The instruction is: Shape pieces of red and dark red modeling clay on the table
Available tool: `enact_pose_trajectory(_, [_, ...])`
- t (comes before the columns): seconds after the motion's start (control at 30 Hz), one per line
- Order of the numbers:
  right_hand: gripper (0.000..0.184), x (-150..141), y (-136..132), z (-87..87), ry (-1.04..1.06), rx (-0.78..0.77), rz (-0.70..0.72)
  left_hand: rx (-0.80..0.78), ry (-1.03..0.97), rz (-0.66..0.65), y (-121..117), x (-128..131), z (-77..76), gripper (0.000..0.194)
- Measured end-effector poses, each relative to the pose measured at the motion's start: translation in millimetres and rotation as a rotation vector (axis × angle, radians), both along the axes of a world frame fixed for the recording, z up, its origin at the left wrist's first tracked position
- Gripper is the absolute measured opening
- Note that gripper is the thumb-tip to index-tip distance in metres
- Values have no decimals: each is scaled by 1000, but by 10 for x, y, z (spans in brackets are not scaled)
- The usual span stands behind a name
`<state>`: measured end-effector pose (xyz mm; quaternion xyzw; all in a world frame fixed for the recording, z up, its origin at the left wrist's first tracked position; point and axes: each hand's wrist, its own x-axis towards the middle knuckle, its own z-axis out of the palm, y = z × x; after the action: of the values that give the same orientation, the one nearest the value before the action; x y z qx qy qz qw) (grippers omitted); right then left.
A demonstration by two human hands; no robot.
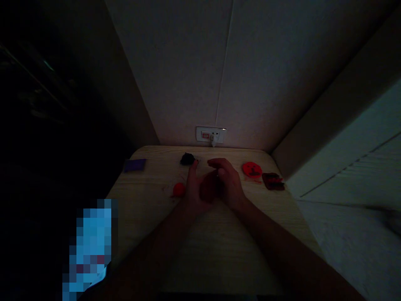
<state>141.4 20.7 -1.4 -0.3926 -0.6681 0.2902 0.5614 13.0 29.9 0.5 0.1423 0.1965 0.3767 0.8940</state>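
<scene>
Between my two hands sits a dark red-brown lump of modelling clay (208, 188). My left hand (193, 192) cups it from the left and below, thumb pointing up. From the right my right hand (231, 184) curves around it, fingers bent toward the left hand; dim light hides part of its grip. Just left of my left hand lies a bright red clay ball (178, 190). Beyond the left thumb is a black clay lump (187, 159). A flat red clay disc with a dark face (252, 169) lies to the right, near a dark red piece with black strips (273, 181).
The wooden table (244, 246) meets a wall with a socket and plug (210, 135) at the back. A purple block (135, 165) lies by its left edge. A bright pixelated screen (92, 246) is at lower left. Red smears mark the tabletop.
</scene>
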Motion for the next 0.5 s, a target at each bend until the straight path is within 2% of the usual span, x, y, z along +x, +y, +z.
enact_pose_trajectory(0.1, [29, 37, -27, 103, -255, 76, 18, -94, 11, -25, 24, -68, 36, 73])
enact_pose_trajectory(0.2, [21, 38, -25, 136, -293, 68, 35, -139, 64, -1, 39, -116, 109, 78])
enact_pose_trajectory(0.33, [17, 59, 41, 89, 28, -198, -67, -67, 99, 139, 47, -86, 137, 77])
enact_pose_trajectory(0.4, [22, 93, 97, 59, 210, -283, -137, 34, 140, 250, 52, -32, 101, 60])
enact_pose_trajectory(0.47, [27, 121, 148, 33, 347, -330, -156, 155, 253, 339, 57, 26, 41, 41])
enact_pose_trajectory(0.5, [28, 128, 166, 22, 408, -359, -149, 215, 321, 375, 60, 51, 7, 38])
